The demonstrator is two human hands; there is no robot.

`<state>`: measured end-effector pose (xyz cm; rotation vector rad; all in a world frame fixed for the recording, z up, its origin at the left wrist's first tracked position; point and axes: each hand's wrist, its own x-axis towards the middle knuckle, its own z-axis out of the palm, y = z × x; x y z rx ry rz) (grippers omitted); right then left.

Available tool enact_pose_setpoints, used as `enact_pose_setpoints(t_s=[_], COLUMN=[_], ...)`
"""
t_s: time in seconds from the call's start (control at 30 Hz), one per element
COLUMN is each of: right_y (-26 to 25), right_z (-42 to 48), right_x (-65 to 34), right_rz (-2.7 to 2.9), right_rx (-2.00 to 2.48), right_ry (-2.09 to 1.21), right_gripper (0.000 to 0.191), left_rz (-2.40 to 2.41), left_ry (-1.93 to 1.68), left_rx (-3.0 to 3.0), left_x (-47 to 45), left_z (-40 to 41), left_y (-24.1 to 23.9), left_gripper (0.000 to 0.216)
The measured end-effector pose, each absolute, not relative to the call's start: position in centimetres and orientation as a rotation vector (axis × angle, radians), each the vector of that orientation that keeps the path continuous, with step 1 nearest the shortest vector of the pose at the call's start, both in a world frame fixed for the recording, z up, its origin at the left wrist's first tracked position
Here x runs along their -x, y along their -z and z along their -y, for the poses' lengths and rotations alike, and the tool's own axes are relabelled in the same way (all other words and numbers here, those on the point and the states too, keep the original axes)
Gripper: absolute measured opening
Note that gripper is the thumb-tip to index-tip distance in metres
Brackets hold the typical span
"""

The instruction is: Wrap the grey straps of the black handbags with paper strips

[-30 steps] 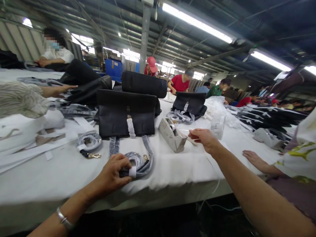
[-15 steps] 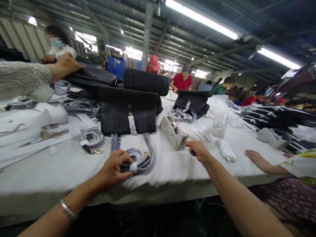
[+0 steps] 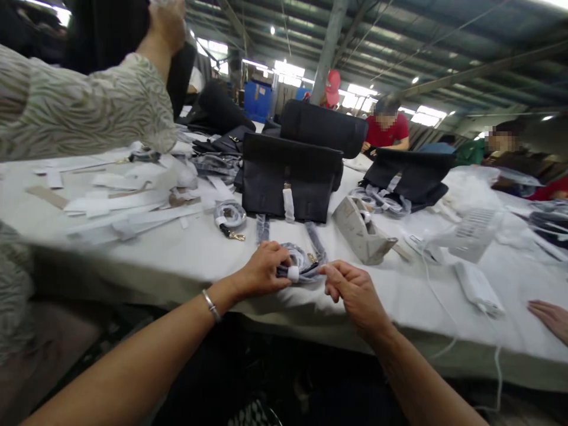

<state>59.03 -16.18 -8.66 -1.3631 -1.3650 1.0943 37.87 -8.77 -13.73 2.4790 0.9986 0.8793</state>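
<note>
My left hand (image 3: 261, 272) is closed round a coiled, wrapped bag strap (image 3: 302, 265) with a white band, near the front edge of the white table (image 3: 177, 260). My right hand (image 3: 350, 290) is pinched shut just right of the coil, fingertips at the strap; what they hold is too small to make out. Behind the coil stands a black handbag (image 3: 288, 174) with a white strip on its front. A grey tape dispenser (image 3: 361, 231) sits to the right of the bag.
A person's striped sleeve (image 3: 89, 106) reaches up at the left. Another coiled strap (image 3: 229, 216), white paper strips (image 3: 115, 207), more black bags (image 3: 408, 174), a small white fan (image 3: 470, 234) and its cable lie around. Another person's hand (image 3: 550, 316) rests at the right edge.
My right hand came from the tape dispenser over to the coiled strap beside my left hand. The view swung left. The person at the left raised an arm.
</note>
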Motion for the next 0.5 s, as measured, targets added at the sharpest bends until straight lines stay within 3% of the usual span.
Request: enact_pose_setpoints(t_s=[0.3,0.5], right_y=[10.6,9.7], right_z=[15.2,15.1], right_x=[-54.3,-53.8], right_rz=[1.407,1.254], right_rx=[1.682,1.812], right_ry=[-1.186,-1.292], right_gripper=[0.03,0.025], left_rz=[-0.953,-0.86], left_ry=[-0.978,-0.932], left_rx=[-2.515,-2.619], left_x=[-38.0,-37.7], left_z=[8.5,8.6], left_y=[14.8,14.8], left_gripper=[0.041,0.034])
